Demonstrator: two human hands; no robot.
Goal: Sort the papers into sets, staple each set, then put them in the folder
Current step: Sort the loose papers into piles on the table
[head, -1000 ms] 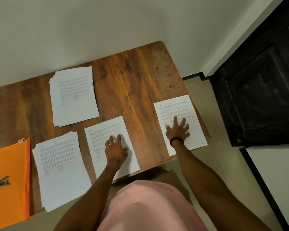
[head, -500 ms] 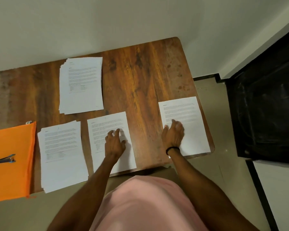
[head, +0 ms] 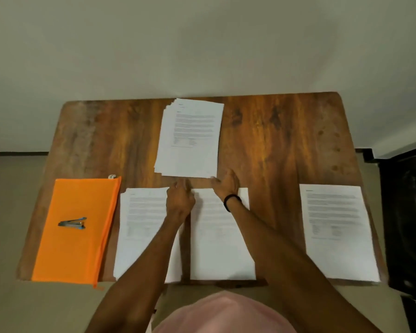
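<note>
A thick stack of printed papers (head: 190, 138) lies at the table's far middle. Three smaller paper piles sit along the near edge: a left pile (head: 139, 227), a middle sheet (head: 221, 243) and a right sheet (head: 336, 227). An orange zip folder (head: 65, 255) lies at the near left with a dark stapler (head: 72, 223) on top of it. My left hand (head: 179, 198) and my right hand (head: 226, 185) are both just below the far stack's near edge, fingers spread and holding nothing. My right fingertips reach the stack's near right corner.
The wooden table (head: 286, 145) stands against a pale wall. A dark cabinet (head: 408, 212) stands just off the table's right end. Bare wood shows at the far left and far right of the table.
Both hands have left the middle and right sheets and moved forward to the far stack's near edge. The camera has swung left, so the whole table and folder are in view.
</note>
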